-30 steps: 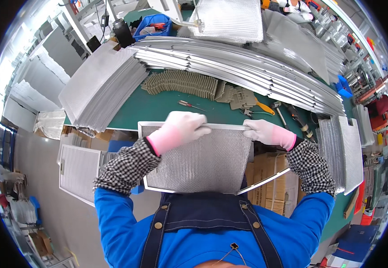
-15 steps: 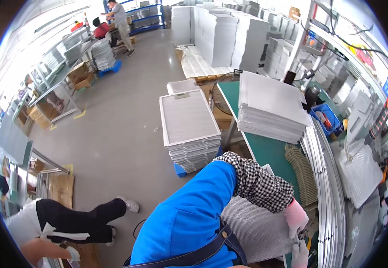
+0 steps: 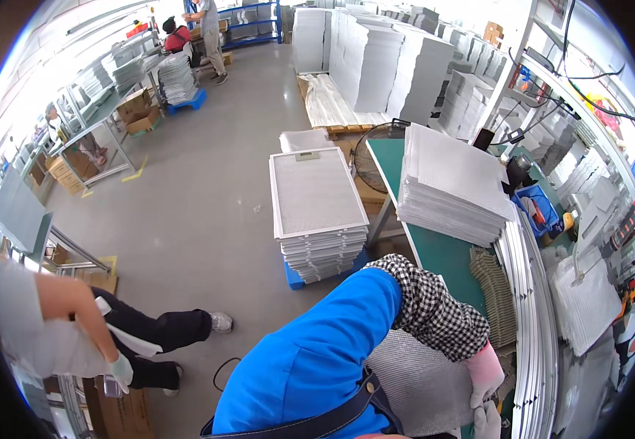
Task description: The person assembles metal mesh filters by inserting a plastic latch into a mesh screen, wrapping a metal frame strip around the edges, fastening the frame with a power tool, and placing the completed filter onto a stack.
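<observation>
A silvery mesh sheet (image 3: 420,380) lies in front of me at the lower right. My left hand (image 3: 484,374), in a pink and white glove below a checkered sleeve cover, is at the sheet's right edge. Its fingers point down and are pressed together; what they pinch is too small to make out. Right beside them, my right hand (image 3: 487,421) in a pale glove comes up from the lower edge, its fingertips close to the left ones. Its fingers look closed too, and whatever is in them is hidden.
Stacked pale panels (image 3: 452,179) and wavy tan strips (image 3: 493,296) rest on the green bench (image 3: 441,252). Long metal profiles (image 3: 526,314) run along the right. A framed-panel pile (image 3: 317,194) stands on a blue pallet. A co-worker (image 3: 47,314) is at the left.
My hands stay at the sheet's right edge, the fingertips slightly shifted. The view has swung a little, moving the scene rightward. The co-worker at the left has straightened and moved.
</observation>
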{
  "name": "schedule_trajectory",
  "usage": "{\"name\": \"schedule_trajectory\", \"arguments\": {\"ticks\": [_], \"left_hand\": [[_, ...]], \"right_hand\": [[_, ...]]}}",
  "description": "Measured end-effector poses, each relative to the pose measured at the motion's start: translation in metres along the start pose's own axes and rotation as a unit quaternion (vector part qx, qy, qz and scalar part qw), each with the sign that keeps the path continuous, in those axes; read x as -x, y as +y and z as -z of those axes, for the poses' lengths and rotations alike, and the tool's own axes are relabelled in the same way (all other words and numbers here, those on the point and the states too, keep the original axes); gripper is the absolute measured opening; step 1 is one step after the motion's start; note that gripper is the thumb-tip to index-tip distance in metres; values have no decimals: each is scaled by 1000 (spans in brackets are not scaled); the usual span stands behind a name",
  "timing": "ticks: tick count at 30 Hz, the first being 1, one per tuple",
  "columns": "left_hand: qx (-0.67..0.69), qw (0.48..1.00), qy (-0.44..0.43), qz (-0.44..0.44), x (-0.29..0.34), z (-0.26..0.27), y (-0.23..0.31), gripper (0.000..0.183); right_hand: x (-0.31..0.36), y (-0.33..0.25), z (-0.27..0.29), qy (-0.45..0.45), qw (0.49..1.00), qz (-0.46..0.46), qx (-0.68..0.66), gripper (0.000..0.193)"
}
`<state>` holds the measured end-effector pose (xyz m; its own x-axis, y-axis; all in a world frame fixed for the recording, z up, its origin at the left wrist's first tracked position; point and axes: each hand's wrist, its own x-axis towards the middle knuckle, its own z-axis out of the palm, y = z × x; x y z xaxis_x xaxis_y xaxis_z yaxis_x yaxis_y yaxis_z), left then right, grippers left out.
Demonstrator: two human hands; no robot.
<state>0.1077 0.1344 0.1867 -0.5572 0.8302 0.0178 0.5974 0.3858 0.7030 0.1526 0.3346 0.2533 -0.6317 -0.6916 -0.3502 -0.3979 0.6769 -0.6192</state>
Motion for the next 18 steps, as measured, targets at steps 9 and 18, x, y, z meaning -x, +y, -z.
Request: {"name": "schedule_trajectory", "arguments": {"ticks": [9, 18], "left_hand": [[-173, 981, 69, -61, 6, -18, 22, 40], [-208, 973, 79, 56, 50, 8, 23, 33]], "right_hand": [[7, 104, -1, -17, 967, -100, -232, 55], [22, 42, -26, 149, 989, 2, 13, 15]]}}
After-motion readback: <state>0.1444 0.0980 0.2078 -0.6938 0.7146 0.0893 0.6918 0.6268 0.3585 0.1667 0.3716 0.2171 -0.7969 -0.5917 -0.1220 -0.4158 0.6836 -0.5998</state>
